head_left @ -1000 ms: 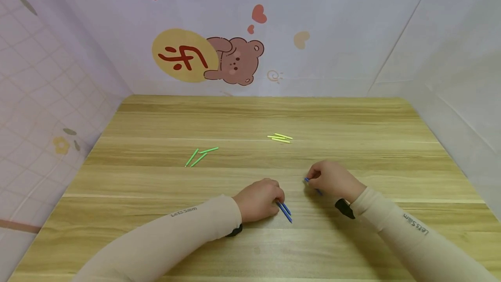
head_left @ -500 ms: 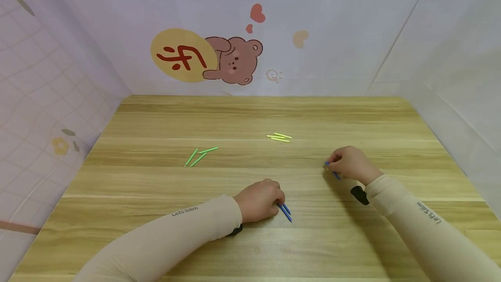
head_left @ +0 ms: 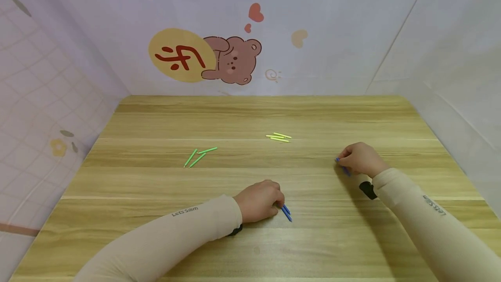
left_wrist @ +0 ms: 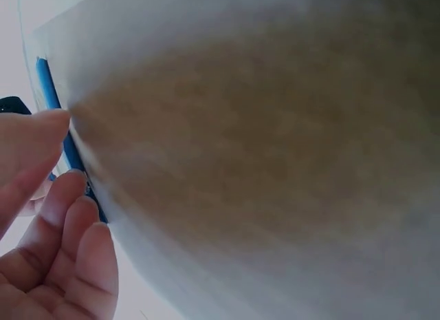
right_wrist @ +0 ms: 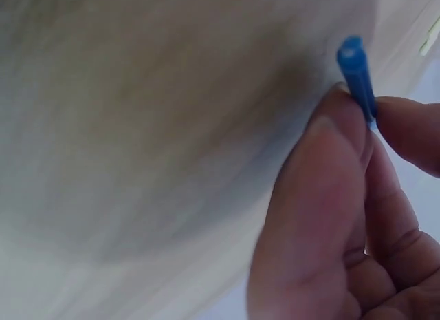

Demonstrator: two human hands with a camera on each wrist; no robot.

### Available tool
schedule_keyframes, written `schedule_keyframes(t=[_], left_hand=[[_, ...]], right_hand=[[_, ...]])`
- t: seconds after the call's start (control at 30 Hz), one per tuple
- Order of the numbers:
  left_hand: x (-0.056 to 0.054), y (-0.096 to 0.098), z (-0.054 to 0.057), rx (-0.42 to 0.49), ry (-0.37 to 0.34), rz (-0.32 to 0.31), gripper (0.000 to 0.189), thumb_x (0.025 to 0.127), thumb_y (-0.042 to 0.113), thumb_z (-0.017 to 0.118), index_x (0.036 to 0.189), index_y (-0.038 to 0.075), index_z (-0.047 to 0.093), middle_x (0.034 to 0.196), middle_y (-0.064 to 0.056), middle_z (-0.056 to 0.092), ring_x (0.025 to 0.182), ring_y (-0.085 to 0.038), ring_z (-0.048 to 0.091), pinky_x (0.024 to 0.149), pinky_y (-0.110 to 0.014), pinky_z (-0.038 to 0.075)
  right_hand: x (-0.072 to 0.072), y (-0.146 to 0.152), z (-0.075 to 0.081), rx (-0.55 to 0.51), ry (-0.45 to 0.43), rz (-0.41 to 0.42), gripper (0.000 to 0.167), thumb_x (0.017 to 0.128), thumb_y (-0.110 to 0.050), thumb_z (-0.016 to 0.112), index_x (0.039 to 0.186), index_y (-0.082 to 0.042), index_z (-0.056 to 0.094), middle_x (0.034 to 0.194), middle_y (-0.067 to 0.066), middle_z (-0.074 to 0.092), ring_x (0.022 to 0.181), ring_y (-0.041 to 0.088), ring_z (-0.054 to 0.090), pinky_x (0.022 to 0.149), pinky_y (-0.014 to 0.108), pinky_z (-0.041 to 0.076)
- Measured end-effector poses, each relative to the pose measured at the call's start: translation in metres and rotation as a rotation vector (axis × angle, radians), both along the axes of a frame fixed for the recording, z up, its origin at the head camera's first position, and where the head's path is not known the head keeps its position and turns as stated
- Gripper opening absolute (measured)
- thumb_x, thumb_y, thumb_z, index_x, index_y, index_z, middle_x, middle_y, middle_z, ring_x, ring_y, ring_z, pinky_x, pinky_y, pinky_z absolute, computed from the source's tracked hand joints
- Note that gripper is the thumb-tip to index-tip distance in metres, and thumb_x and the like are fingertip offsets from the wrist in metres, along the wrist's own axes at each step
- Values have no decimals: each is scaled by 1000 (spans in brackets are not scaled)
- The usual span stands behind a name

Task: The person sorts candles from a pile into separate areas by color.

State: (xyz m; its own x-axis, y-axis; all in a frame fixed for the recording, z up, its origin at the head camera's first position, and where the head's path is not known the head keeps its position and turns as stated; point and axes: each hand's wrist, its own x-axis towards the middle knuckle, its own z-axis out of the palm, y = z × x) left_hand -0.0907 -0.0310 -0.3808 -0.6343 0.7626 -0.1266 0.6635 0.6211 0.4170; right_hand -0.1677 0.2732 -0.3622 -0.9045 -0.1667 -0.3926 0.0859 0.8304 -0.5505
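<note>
My left hand [head_left: 260,200] is low over the middle of the table, thumb and fingers around thin blue sticks [head_left: 287,215], each like a small candle. Two blue ends stick out toward the lower right. From the left wrist, one blue stick [left_wrist: 49,84] runs between thumb and fingertips, partly covered by them. Farther right, my right hand [head_left: 364,159] pinches a single blue stick [head_left: 346,171] close above the wood. The right wrist view has that stick's near end [right_wrist: 353,62] poking out past thumb and finger; the rest is hidden.
Three thin green sticks [head_left: 197,160] lie loosely on the wooden table [head_left: 219,119] at left. Several yellow sticks [head_left: 279,139] lie bunched farther back, right of centre. A white printed cloth wall [head_left: 332,62] rises behind the table's back edge.
My right hand has moved right and away from me with its blue stick, slowing in the last half second. The left hand has stayed in place with its blue sticks.
</note>
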Motion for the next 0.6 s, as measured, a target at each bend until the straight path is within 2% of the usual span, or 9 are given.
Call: schedule_keyframes(t=[0.33, 0.6], left_hand=[[-1, 2, 1, -38, -10, 0, 7, 85, 11, 70, 87, 17, 73, 81, 11, 55, 84, -6, 51, 77, -16, 42], [-2, 3, -1, -13, -2, -5, 7, 85, 10, 70, 86, 16, 72, 79, 10, 55, 83, -6, 51, 75, -15, 42]], right_hand=[[-4, 2, -2, 43, -19, 13, 22, 90, -14, 59, 99, 5, 67, 72, 4, 63, 68, 17, 57, 62, 31, 52], [-4, 1, -4, 64, -16, 8, 22, 89, -14, 59, 97, 4, 68, 72, 4, 63, 67, 15, 57, 61, 28, 52]])
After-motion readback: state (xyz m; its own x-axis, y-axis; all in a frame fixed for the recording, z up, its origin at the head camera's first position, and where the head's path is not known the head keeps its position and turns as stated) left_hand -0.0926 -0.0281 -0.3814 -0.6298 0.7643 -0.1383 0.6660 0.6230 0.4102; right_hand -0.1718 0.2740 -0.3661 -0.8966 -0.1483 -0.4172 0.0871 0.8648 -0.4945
